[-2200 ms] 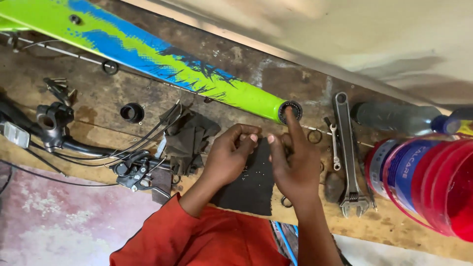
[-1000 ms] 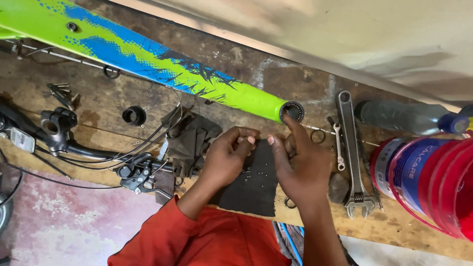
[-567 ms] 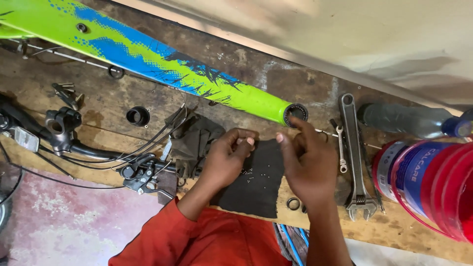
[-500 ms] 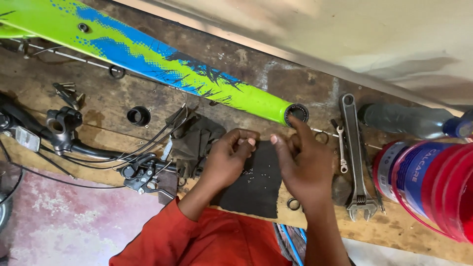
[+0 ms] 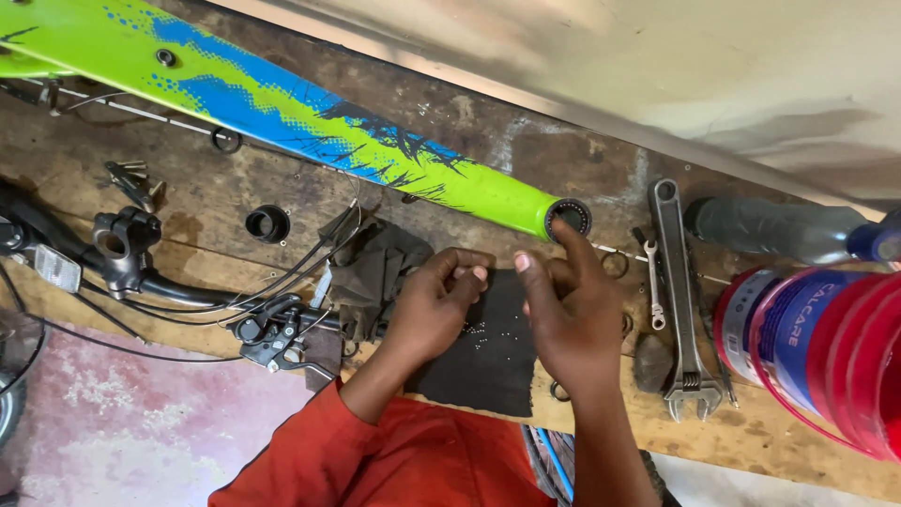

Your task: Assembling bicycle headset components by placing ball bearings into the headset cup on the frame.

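Leftmost, well out from the left hand point(image 5: 436, 305): black handlebar and stem point(image 5: 122, 249) with cables trailing — laid flat on the rough wooden worktop point(image 5: 216, 192). Just beside that hand, a crumpled grey rag point(image 5: 375, 268). Left hand: fingers curled shut, tips pinched together, apparently on something tiny — too small to tell. Beneath and between both hands, a flat black cloth point(image 5: 488, 352), matte, dotted with small steel bearing balls point(image 5: 477, 330), likely spread to stop them rolling off. Right hand point(image 5: 572, 314): loosely open, index finger stretched to the round bearing cup point(image 5: 568, 216) at the end of the glossy green-and-blue frame tube point(image 5: 282, 108). Right of it: small spanner point(image 5: 654, 286), long adjustable wrench point(image 5: 678, 300), red plastic tubs point(image 5: 826, 352).
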